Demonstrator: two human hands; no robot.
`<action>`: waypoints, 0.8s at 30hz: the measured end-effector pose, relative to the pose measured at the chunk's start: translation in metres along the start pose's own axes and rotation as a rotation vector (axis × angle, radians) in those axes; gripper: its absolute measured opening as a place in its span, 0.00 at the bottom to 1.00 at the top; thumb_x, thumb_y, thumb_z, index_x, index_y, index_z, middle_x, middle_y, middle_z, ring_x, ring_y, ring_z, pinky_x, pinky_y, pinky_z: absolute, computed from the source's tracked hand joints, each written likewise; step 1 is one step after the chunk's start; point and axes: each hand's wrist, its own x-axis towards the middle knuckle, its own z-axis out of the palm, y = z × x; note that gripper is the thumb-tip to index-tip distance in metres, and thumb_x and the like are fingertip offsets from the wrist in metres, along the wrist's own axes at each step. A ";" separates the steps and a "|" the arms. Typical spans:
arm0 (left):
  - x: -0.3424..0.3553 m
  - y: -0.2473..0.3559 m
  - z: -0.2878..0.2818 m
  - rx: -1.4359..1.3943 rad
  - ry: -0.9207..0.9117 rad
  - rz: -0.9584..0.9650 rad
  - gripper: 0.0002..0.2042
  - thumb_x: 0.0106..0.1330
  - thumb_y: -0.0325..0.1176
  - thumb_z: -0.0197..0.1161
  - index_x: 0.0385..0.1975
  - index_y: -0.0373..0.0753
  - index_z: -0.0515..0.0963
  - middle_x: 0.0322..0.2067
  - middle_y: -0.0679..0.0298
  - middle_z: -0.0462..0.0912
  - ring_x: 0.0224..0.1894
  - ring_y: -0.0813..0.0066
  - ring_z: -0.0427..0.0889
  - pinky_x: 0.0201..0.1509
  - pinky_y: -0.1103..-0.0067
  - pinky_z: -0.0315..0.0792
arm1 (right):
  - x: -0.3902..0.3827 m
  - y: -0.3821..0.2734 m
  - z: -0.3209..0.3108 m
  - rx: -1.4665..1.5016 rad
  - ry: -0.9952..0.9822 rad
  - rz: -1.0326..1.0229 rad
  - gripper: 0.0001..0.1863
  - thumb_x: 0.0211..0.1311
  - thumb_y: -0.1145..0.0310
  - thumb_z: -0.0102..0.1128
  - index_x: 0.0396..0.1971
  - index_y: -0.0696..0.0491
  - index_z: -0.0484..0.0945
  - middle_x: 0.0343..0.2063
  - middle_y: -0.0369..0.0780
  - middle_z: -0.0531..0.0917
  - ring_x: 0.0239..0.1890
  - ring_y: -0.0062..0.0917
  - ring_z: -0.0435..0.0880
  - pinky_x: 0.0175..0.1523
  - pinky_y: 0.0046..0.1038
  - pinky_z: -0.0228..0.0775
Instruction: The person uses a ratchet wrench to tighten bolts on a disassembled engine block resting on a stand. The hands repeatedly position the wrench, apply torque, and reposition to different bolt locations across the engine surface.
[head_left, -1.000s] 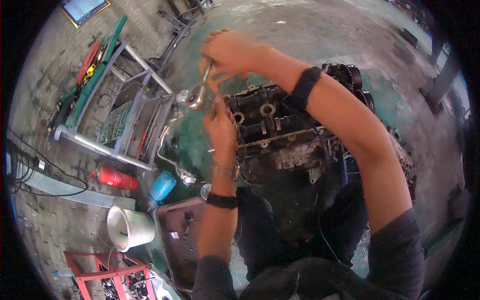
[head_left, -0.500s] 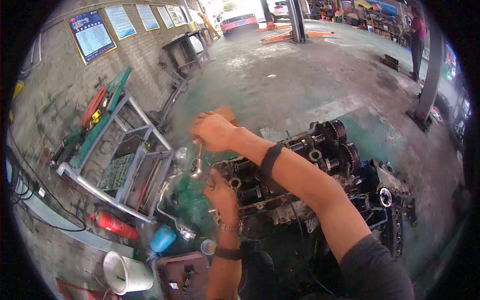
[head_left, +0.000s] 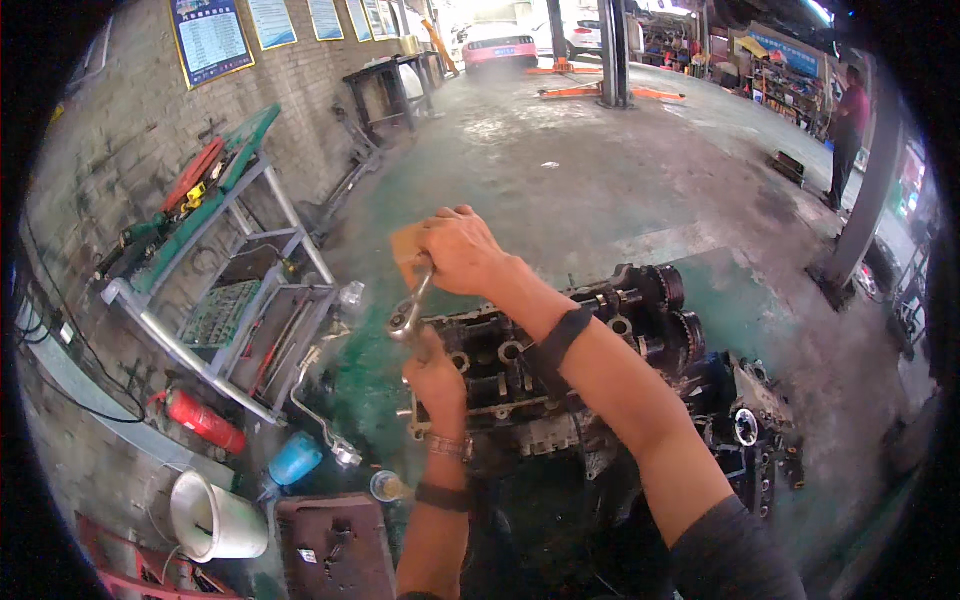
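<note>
My right hand [head_left: 465, 252] is closed round the handle of a silver ratchet wrench [head_left: 405, 319], reaching over the far left end of an engine cylinder head [head_left: 505, 412]. Just below the ratchet's round head, my left hand [head_left: 437, 383] is closed with its fingers against it. What lies under those fingers is hidden. The cylinder head is dark and oily, with camshafts along its top and two round gears [head_left: 688, 338] at its right end. An orange-brown flat piece [head_left: 406, 248] shows behind my right hand.
At left stands a metal tool cart [head_left: 185, 330] with a green top. Near it are a red fire extinguisher [head_left: 205, 420], a blue container [head_left: 294, 458], a white bucket [head_left: 215, 525] and a brown case [head_left: 335, 550]. Engine parts [head_left: 750, 430] lie at right. A person [head_left: 848, 135] stands far right.
The ratchet handle has swung to the right, my right hand moving with it. My left hand stays by the ratchet's head. The whole view has tilted up slightly.
</note>
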 end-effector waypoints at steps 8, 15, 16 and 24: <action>-0.006 0.016 -0.001 0.062 -0.039 -0.040 0.23 0.72 0.47 0.56 0.19 0.34 0.72 0.14 0.64 0.70 0.20 0.75 0.73 0.28 0.72 0.70 | -0.027 -0.001 -0.028 -0.184 -0.111 0.166 0.15 0.43 0.53 0.71 0.28 0.46 0.83 0.32 0.35 0.84 0.45 0.30 0.79 0.50 0.37 0.64; 0.003 0.007 0.002 0.170 -0.019 0.046 0.28 0.72 0.47 0.55 0.20 0.23 0.73 0.16 0.50 0.71 0.22 0.69 0.64 0.29 0.65 0.62 | -0.062 -0.008 -0.056 -0.235 0.096 0.196 0.07 0.41 0.66 0.65 0.24 0.50 0.80 0.27 0.39 0.82 0.37 0.35 0.80 0.44 0.37 0.65; 0.004 0.003 0.003 0.149 -0.018 0.032 0.27 0.72 0.47 0.55 0.21 0.23 0.73 0.17 0.49 0.72 0.22 0.68 0.64 0.30 0.65 0.63 | -0.068 -0.010 -0.062 -0.245 0.089 0.199 0.08 0.42 0.66 0.66 0.24 0.50 0.80 0.27 0.39 0.82 0.37 0.35 0.80 0.43 0.37 0.65; 0.015 -0.022 -0.002 0.088 -0.105 -0.053 0.22 0.72 0.41 0.53 0.25 0.23 0.73 0.21 0.54 0.78 0.25 0.67 0.71 0.32 0.67 0.65 | -0.134 -0.053 -0.123 -0.138 0.076 0.216 0.17 0.47 0.62 0.69 0.35 0.54 0.76 0.24 0.41 0.78 0.32 0.37 0.80 0.37 0.37 0.69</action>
